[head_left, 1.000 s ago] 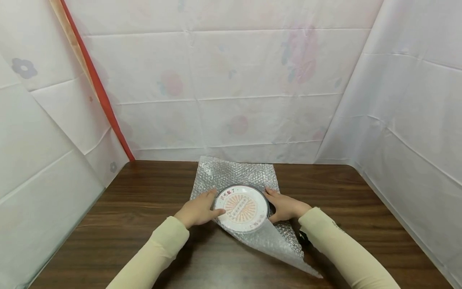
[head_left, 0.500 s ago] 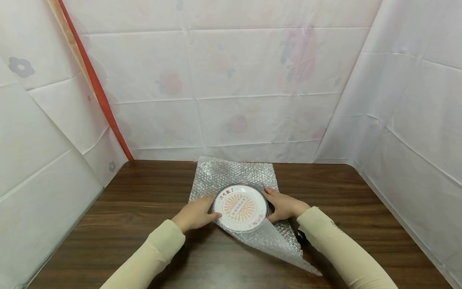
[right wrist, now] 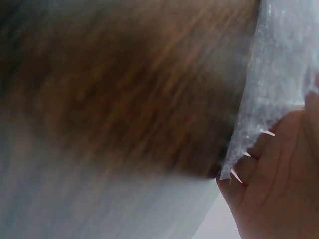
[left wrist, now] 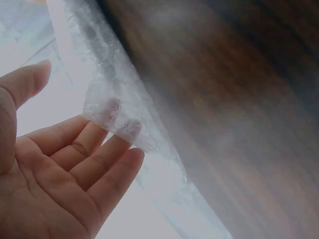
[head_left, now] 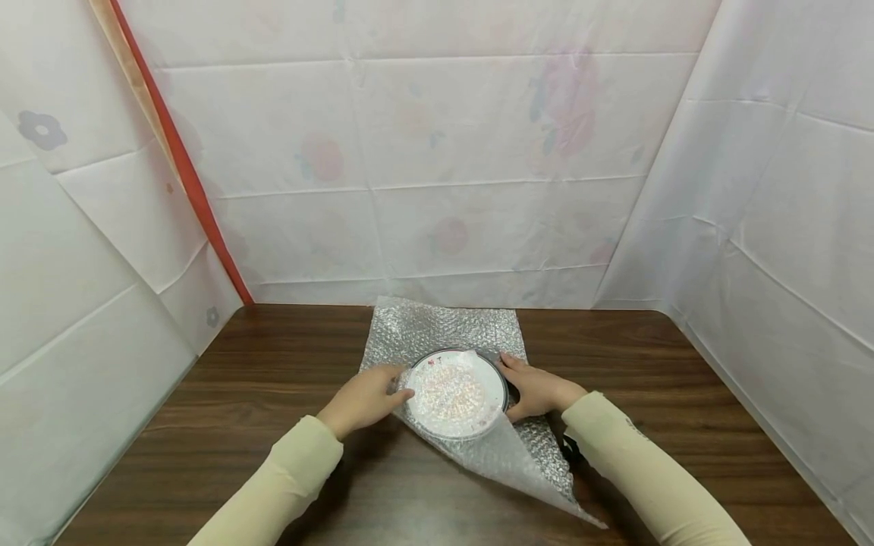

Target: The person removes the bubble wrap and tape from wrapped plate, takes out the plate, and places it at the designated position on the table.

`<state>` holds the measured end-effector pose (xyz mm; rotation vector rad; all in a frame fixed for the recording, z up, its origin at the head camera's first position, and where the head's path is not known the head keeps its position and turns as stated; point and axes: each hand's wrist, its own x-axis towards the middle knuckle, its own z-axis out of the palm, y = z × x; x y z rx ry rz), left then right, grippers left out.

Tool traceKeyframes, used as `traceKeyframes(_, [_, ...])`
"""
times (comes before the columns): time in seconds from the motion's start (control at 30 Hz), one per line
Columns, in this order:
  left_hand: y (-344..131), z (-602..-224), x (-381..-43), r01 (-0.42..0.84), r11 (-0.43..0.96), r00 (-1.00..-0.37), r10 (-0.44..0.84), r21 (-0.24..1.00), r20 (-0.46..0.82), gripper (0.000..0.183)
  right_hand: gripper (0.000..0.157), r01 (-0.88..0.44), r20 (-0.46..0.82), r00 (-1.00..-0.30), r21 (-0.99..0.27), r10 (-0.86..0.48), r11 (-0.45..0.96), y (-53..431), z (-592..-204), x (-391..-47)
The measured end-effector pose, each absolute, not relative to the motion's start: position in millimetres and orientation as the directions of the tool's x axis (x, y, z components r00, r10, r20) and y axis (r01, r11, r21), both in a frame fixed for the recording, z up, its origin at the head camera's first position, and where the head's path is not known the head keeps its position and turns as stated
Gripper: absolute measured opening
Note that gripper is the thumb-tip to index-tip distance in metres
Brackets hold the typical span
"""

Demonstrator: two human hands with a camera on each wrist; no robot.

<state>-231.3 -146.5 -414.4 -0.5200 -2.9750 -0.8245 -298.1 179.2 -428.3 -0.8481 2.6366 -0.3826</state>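
A round white plate (head_left: 470,362) with a dark rim and a reddish printed centre lies on a sheet of bubble wrap (head_left: 444,322). A clear fold of the wrap covers most of its face, blurring the print. My left hand (head_left: 363,398) is at the plate's left side; in the left wrist view its fingers (left wrist: 112,174) are nearly straight behind a corner of bubble wrap (left wrist: 119,94), with the thumb apart. My right hand (head_left: 536,388) holds the right edge of the plate, thumb nearer me. In the right wrist view, bubble wrap (right wrist: 279,55) partly hides its fingers.
The dark wooden table (head_left: 273,364) extends to both sides. White patterned cloth (head_left: 437,174) hangs behind it and along both sides. One pointed wrap corner (head_left: 580,514) trails toward the front right. A small black object (head_left: 572,449) shows under the right sleeve.
My left hand has drawn back a little to the left from the plate's rim. A fold of bubble wrap has come over the plate's face from the left. The right hand stays put.
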Motion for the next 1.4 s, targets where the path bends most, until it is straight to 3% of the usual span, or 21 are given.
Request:
traceKeyframes(0.2, [-154.1,-406.8,-228.0,0.289,0.757,-0.954,0.278,0.586,0.111,0.047,0.104,-0.499,-0.246,-0.766,-0.355,-0.594,0.791,178.8,-428.9,-297.2])
traceKeyframes(0.77, [-182.3,-388.5,-213.2,0.293,0.733,-0.951,0.286,0.614,0.112,0.031,0.114,-0.494,-0.232,-0.770,-0.374,-0.595,0.785,178.8,-429.8,-295.0])
traceKeyframes(1.1, [-193.8,-388.5,-210.0,0.340,0.732,-0.933,0.342,0.590,0.114,0.032,0.114,-0.490,-0.222,-0.777,-0.375,-0.589,0.787,178.8,-431.0,-296.4])
traceKeyframes(1.4, [-203.5,-390.0,-210.1,0.328,0.730,-0.919,0.395,0.600,0.022,0.033,0.115,-0.470,-0.240,-0.781,-0.381,-0.576,0.796,177.8,-430.4,-296.3])
